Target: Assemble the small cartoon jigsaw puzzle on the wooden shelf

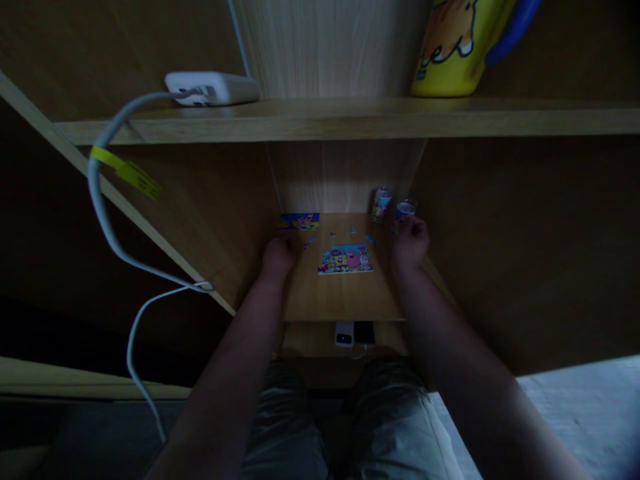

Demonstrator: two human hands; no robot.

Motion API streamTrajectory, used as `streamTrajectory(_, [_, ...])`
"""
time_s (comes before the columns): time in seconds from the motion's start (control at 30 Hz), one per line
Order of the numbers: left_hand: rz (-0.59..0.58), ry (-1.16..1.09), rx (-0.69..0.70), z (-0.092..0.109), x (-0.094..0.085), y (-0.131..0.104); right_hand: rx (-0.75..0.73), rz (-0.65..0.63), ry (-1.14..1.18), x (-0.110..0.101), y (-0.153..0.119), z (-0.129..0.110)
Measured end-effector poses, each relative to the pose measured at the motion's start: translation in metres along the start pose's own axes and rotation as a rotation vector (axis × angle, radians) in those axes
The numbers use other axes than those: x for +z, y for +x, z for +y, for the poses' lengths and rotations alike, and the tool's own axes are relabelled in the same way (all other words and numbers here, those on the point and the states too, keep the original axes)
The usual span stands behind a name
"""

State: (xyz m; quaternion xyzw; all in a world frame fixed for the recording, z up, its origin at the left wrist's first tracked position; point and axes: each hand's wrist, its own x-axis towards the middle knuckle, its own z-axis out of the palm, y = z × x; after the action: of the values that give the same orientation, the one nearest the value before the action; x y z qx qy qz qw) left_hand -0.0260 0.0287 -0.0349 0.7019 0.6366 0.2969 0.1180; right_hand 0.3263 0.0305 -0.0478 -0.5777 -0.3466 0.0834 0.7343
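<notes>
On the wooden desk surface (345,297) lies a partly assembled cartoon puzzle (346,259), with several loose pieces (333,235) behind it. My left hand (279,255) rests at the left side, its fingers curled; whether they hold anything is too dark to tell. It is near a blue picture card (300,221). At the right, my right hand (411,241) has bent fingers at the front of a small clear container (405,208); whether they grip it is unclear. A second printed container (381,203) stands upright just left of that one.
A shelf (340,120) crosses above, bearing a white adapter (213,89) and a yellow mug (447,53). A grey cable (100,200) hangs at the left. Below the desk surface, a white device (345,334) and a black one (365,332) lie on a lower ledge.
</notes>
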Motion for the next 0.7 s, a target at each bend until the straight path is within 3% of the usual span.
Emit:
streamTrajectory(0.1, [0.028,0.109,-0.053,0.003,0.003,-0.001,0.003,0.004,0.004,0.0,0.0,-0.003])
streamTrajectory(0.43, [0.045,0.042,0.044,0.009,0.01,-0.003,-0.014,0.001,-0.023,0.002,0.0,-0.001])
streamTrajectory(0.6, [-0.03,0.009,0.196,0.014,0.014,-0.003,0.007,-0.038,-0.035,0.003,0.001,0.005])
streamTrajectory(0.7, [-0.065,0.002,0.188,0.018,0.018,-0.002,0.02,-0.044,-0.022,0.002,0.002,0.005])
